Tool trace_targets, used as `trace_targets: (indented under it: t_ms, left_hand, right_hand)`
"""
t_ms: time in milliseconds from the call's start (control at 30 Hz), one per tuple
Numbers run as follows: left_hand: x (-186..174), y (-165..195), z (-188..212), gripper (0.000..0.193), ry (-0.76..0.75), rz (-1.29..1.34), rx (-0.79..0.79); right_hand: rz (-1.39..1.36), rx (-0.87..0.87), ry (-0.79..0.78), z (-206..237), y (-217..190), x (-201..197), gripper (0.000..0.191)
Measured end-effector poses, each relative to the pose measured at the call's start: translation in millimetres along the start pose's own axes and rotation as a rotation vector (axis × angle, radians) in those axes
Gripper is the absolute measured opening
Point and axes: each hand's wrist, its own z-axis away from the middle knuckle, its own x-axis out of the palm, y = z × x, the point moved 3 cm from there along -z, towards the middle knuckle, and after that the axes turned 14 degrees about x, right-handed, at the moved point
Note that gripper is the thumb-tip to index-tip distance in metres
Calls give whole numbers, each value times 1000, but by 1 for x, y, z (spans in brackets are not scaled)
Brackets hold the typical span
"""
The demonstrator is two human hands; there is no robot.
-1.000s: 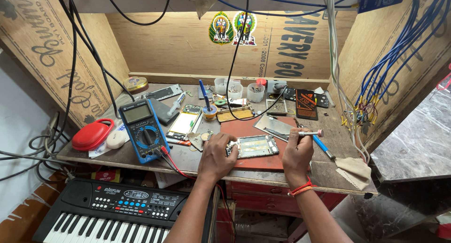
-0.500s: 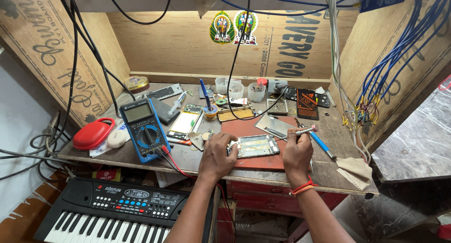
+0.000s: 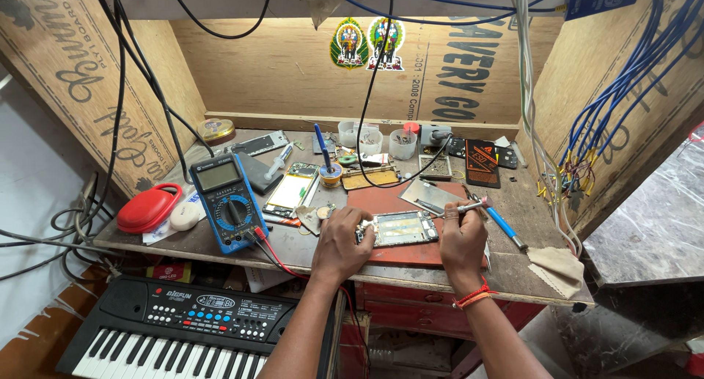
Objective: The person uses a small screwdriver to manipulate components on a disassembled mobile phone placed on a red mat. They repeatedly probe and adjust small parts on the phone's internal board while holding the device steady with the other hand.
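An opened phone frame [image 3: 401, 227] lies on a red mat [image 3: 411, 203] near the front edge of the wooden bench. My left hand [image 3: 342, 241] rests on the phone's left end, holding it down. My right hand [image 3: 463, 237] sits at the phone's right end and grips a small metal-tipped screwdriver [image 3: 465, 207], whose shaft points left toward the phone. An orange thread band is on my right wrist.
A blue multimeter [image 3: 226, 201] with red lead lies left of my hands, beside a red case [image 3: 149, 207]. Small white cups [image 3: 402, 144], a circuit board [image 3: 292, 189], a blue pen [image 3: 504, 227] and a cloth [image 3: 556, 265] crowd the bench. A black keyboard [image 3: 176, 328] sits below. Cables hang overhead.
My right hand has drawn the screwdriver slightly in toward the phone's right end. My left hand stays on the phone.
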Motion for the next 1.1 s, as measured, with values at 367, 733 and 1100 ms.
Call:
trace_targets:
  t_ms: [367, 733, 1100]
  left_hand:
    - [2, -2, 0, 20, -43, -2, -41]
    - [2, -2, 0, 21, -19, -10, -8]
    - [4, -3, 0, 21, -65, -12, -50]
  right_hand:
    - [78, 154, -89, 3, -8, 1, 25]
    - [18, 73, -143, 4, -2, 4, 27]
    - [-34, 28, -235, 7, -6, 4, 26]
